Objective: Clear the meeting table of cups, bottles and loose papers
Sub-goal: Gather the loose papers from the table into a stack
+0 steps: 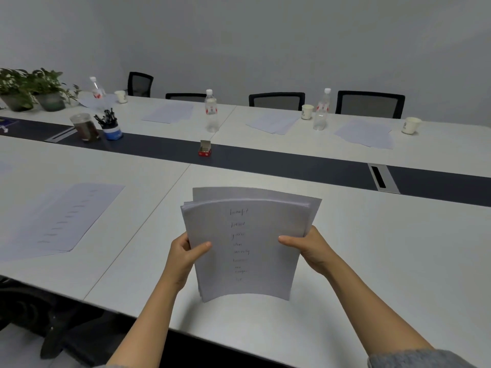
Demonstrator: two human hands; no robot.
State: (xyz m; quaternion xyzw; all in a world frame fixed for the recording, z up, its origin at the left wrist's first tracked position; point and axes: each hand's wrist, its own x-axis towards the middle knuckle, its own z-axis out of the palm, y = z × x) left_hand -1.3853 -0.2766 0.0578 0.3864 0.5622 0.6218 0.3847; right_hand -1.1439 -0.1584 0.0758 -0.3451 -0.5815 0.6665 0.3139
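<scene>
Both my hands hold a stack of handwritten papers [244, 243] upright, its lower edge standing on the white meeting table [372, 261]. My left hand [186, 253] grips the stack's left side and my right hand [308, 245] grips its right side, thumbs on the front sheet. More loose papers [63, 216] lie to the left, and further sheets [170, 112], [273, 123], [364, 134] lie along the far side. Three clear bottles [211, 111], [321, 110], [97, 88] stand there with three paper cups [307, 112], [410, 125], [121, 96].
A dark strip [265, 160] runs down the table's middle with a small red box [205, 149], a pen holder [110, 126], a lidded jar [84, 128] and a cable slot [380, 177]. Potted plants [32, 88] stand far left. Black chairs [369, 102] line the far side.
</scene>
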